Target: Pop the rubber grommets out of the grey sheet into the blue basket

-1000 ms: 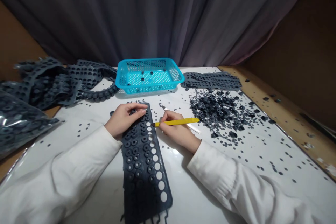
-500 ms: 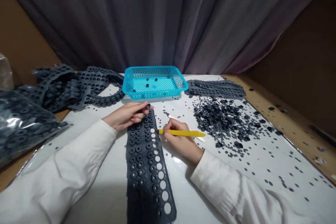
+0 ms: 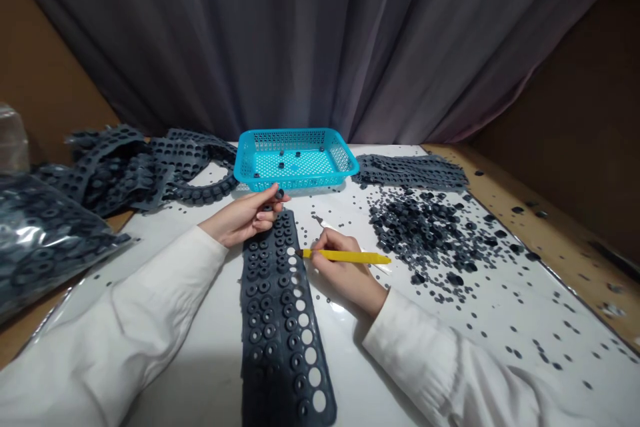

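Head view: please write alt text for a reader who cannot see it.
The left hand pinches a small dark ring above a holed rubber strip, while the right hand holds a yellow tool at the strip's edge. A blue basket and a heap of rings lie beyond on a white table.

- A big gray curtain [image 3: 300,33] hangs down at the back, with long soft folds.
- A brown wall [image 3: 45,60] stands on the left.
- Another brown wall [image 3: 565,60] stands on the right, and it looks darker.
- The table [image 3: 440,340] has a white top that is smooth and shiny.
- A strip of tan wood [image 3: 550,233] runs along the right side of the table.
- The light is soft and dim up high, and it looks brighter on the table.
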{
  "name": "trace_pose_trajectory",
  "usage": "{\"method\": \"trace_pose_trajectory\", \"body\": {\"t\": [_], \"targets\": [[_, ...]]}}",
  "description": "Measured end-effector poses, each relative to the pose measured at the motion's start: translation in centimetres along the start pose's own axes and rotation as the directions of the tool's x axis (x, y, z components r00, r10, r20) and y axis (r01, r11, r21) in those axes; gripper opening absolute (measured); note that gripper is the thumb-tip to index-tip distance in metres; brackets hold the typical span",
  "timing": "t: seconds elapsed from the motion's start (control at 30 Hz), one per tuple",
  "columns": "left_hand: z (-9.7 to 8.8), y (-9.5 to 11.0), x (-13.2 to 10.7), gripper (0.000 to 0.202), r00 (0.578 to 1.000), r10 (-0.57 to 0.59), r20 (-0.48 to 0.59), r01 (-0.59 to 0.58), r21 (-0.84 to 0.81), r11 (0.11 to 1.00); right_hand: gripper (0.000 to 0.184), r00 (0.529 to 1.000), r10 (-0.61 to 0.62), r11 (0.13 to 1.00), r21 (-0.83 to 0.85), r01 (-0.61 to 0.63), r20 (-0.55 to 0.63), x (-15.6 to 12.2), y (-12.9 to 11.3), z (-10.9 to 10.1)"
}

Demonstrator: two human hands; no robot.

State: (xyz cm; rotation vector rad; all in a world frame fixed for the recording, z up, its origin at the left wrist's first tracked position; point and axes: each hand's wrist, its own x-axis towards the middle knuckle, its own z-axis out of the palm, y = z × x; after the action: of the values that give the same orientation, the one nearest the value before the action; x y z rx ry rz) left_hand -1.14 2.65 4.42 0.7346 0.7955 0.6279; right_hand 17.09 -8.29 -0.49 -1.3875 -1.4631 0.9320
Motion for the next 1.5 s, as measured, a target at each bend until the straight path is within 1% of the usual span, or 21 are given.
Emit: {"method": "trace_pose_trajectory", "body": {"t": [0.07, 0.13, 0.2, 0.3, 0.37, 0.47, 0.57, 0.63, 0.73, 0.8, 0.87, 0.93, 0.97, 1.1, 1.17, 1.23, 1.33, 1.4, 1.43, 1.47, 1.5], "targets": [[0.2, 1.0, 0.6, 0.025, 0.987, 0.153, -0.046, -0.15, 0.055, 0.987, 0.008, 1.0, -0.001, 1.0, 0.006, 0.001, 0.001, 0.0, 0.1, 0.1], [0.5, 2.5, 1.6, 0.022, 0.942, 0.328, -0.071, -0.322, 0.086, 0.943, 0.007, 1.0, -0.005, 1.0, 0.015, 0.005, 0.001, 0.0, 0.3, 0.2], [0.6, 4.2, 3.0, 0.023, 0.897, 0.437, -0.065, -0.434, 0.064, 0.899, 0.007, 1.0, -0.005, 1.0, 0.021, 0.006, -0.008, 0.0, 0.4, 0.3], [0.5, 6.2, 5.8, 0.026, 0.862, 0.495, -0.107, -0.494, 0.044, 0.869, 0.007, 1.0, 0.008, 1.0, 0.013, -0.008, -0.026, 0.0, 0.4, 0.4], [0.2, 6.8, 7.6, 0.026, 0.833, 0.529, -0.161, -0.524, 0.075, 0.848, 0.007, 0.999, 0.01, 1.0, 0.004, -0.01, -0.031, -0.1, 0.4, 0.5], [-0.3, 6.8, 9.5, 0.03, 0.8, 0.571, -0.184, -0.562, 0.1, 0.821, 0.007, 0.999, -0.003, 1.0, -0.007, 0.003, -0.036, 0.0, 0.7, 0.5], [-0.9, 6.4, 9.9, 0.048, 0.794, 0.584, -0.168, -0.574, 0.109, 0.812, 0.008, 1.0, -0.003, 1.0, -0.01, 0.003, -0.03, 0.1, 1.0, 0.5], [-1.2, 6.3, 9.7, 0.057, 0.797, 0.584, -0.153, -0.573, 0.113, 0.812, 0.008, 1.0, 0.005, 1.0, -0.004, -0.005, -0.026, 0.1, 1.0, 0.5], [-1.3, 6.3, 9.1, 0.057, 0.803, 0.579, -0.137, -0.571, 0.1, 0.815, 0.01, 1.0, 0.009, 1.0, 0.008, -0.008, -0.023, 0.0, 0.8, 0.5], [-1.2, 6.4, 8.8, 0.05, 0.812, 0.57, -0.124, -0.567, 0.06, 0.821, 0.01, 1.0, 0.008, 1.0, 0.021, -0.008, -0.014, -0.1, 0.7, 0.5], [-0.7, 6.5, 8.4, 0.035, 0.813, 0.573, -0.106, -0.575, 0.012, 0.818, 0.009, 1.0, 0.005, 1.0, 0.023, -0.005, -0.008, -0.1, 0.7, 0.5], [0.3, 6.6, 7.6, 0.017, 0.803, 0.59, -0.077, -0.594, -0.03, 0.804, 0.009, 1.0, 0.005, 1.0, 0.004, -0.005, -0.011, 0.0, 0.7, 0.5], [1.0, 6.6, 7.0, 0.014, 0.8, 0.598, -0.054, -0.6, -0.048, 0.798, 0.009, 1.0, 0.005, 1.0, -0.007, -0.005, -0.014, 0.0, 0.7, 0.5], [4.4, 6.3, 3.8, 0.016, 0.789, 0.607, 0.097, -0.592, -0.143, 0.793, 0.009, 1.0, -0.015, 0.999, -0.034, 0.014, -0.012, 0.1, 0.8, 0.4], [6.0, 5.8, 2.2, 0.018, 0.772, 0.602, 0.203, -0.569, -0.203, 0.797, 0.009, 1.0, -0.026, 0.999, -0.044, 0.026, -0.01, 0.1, 0.8, 0.3], [7.0, 5.3, 0.9, 0.023, 0.755, 0.6, 0.264, -0.565, -0.2, 0.8, 0.008, 0.999, -0.035, 0.998, -0.048, 0.034, -0.007, 0.1, 0.6, 0.3], [7.0, 4.6, -0.2, 0.029, 0.771, 0.58, 0.262, -0.584, -0.07, 0.809, 0.008, 0.999, -0.044, 0.999, -0.028, 0.044, -0.001, 0.2, 0.4, 0.2], [5.8, 4.6, -0.6, 0.029, 0.8, 0.555, 0.226, -0.59, 0.13, 0.797, 0.008, 0.999, -0.044, 0.999, -0.008, 0.044, 0.002, 0.2, 0.4, 0.1], [4.9, 4.7, -0.8, 0.029, 0.81, 0.551, 0.202, -0.587, 0.269, 0.764, 0.008, 0.999, -0.042, 0.999, 0.003, 0.042, 0.003, 0.2, 0.4, 0.1], [3.8, 4.8, -1.1, 0.028, 0.806, 0.566, 0.175, -0.58, 0.424, 0.695, 0.008, 0.999, -0.042, 0.999, 0.013, 0.041, 0.005, 0.2, 0.5, 0.1], [2.6, 4.9, -1.3, 0.028, 0.793, 0.586, 0.165, -0.559, 0.577, 0.595, 0.007, 0.999, -0.042, 0.999, 0.019, 0.042, 0.008, 0.2, 0.5, 0.1]]}}
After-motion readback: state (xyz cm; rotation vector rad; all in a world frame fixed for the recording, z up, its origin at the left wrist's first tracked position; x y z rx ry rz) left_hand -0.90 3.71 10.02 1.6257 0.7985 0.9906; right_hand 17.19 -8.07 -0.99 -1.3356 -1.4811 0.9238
